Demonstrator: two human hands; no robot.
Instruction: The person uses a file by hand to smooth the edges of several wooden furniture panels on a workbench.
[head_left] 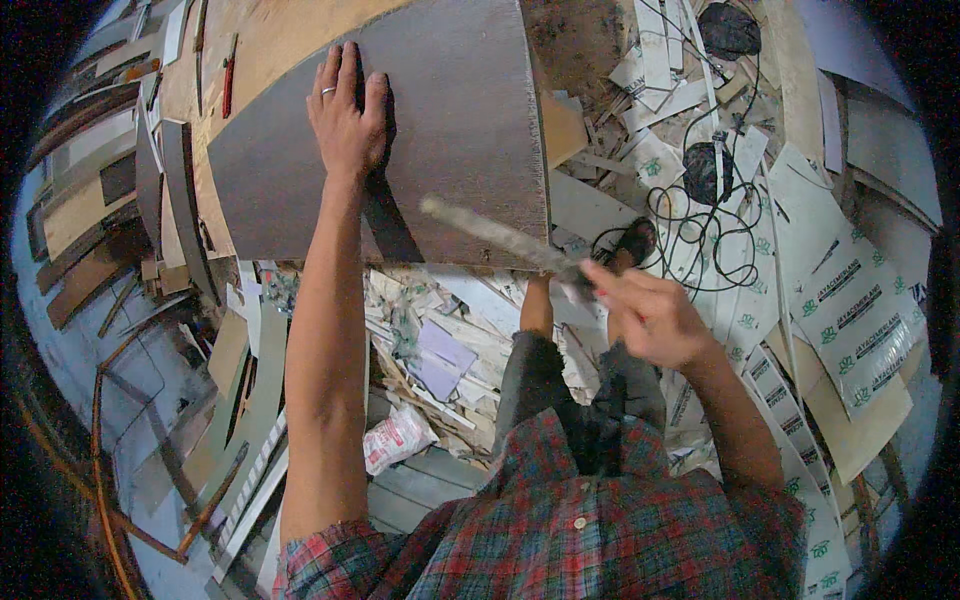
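Note:
A dark grey-brown wood-grained panel [460,110] lies on a light wooden work surface [280,60]. My left hand [347,125] rests flat on it, fingers stretched out and thumb apart, with a ring on one finger. To the right, my right hand [655,318] is closed around one end of a long narrow grey bar [500,235]. The bar is blurred by motion, and its exact kind does not show. It slants up and left across the panel's near right corner; I cannot tell whether it touches. The panel's right edge looks rough and pale.
A red-handled tool [229,80] lies left of the panel. Board offcuts [95,240] are stacked farther left. Scraps litter the floor below, with a purple piece [440,358] and a white bag [398,440]. A black cable [705,235] coils at right beside printed white sheets [850,310].

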